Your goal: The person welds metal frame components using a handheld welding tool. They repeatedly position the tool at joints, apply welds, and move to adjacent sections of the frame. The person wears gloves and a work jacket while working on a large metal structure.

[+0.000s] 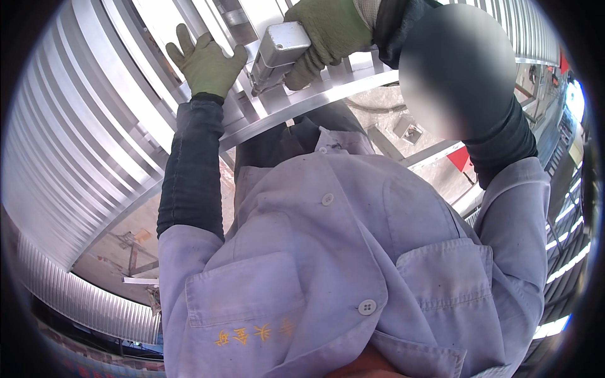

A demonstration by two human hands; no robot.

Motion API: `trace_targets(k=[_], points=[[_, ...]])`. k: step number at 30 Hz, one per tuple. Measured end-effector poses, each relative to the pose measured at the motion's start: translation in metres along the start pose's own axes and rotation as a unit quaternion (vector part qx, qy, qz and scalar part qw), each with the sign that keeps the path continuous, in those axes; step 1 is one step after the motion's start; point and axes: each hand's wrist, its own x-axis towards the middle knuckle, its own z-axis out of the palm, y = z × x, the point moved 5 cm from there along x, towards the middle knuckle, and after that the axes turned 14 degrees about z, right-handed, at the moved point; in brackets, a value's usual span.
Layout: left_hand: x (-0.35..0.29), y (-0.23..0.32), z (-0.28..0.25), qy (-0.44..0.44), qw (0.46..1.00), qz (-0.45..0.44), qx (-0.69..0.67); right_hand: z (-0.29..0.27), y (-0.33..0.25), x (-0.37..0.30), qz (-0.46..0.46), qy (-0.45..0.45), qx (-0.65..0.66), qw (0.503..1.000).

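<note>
My left hand (211,68), in an olive work glove, lies with spread fingers on a row of silver metal profiles (135,85). Just right of it, my right hand (331,41), gloved alike, is closed around a silver box-shaped metal piece (285,47) with rounded corners. That piece stands tilted, its lower end close to or touching the profiles near their front edge; its exact kind cannot be made out. The glove hides its right side. A blurred round patch covers part of my right forearm.
Long ribbed metal profiles curve away at the left and top right. A pale metal rail (309,107) runs along the front edge before my body. Below are a dusty floor (126,252), frame bars and a red piece (460,159) at the right.
</note>
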Motion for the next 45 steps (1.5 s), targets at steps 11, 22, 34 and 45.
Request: trace_targets(k=[11,22,34,45], points=[[0.001,0.004,-0.006,-0.015,1.0,0.005,-0.003,0.002,0.004,0.007,-0.069,-0.03,0.069,0.995],[-0.001,0.002,0.001,0.06,0.998,0.021,-0.007,0.009,-0.011,0.025,0.048,-0.043,-0.002,0.998],[-0.003,0.001,-0.001,0.027,1.0,0.006,-0.002,0.012,-0.011,0.038,-0.021,-0.069,0.05,0.996],[-0.001,0.004,-0.007,0.012,1.0,-0.001,0.017,0.015,-0.015,0.04,0.038,-0.071,0.01,0.997]])
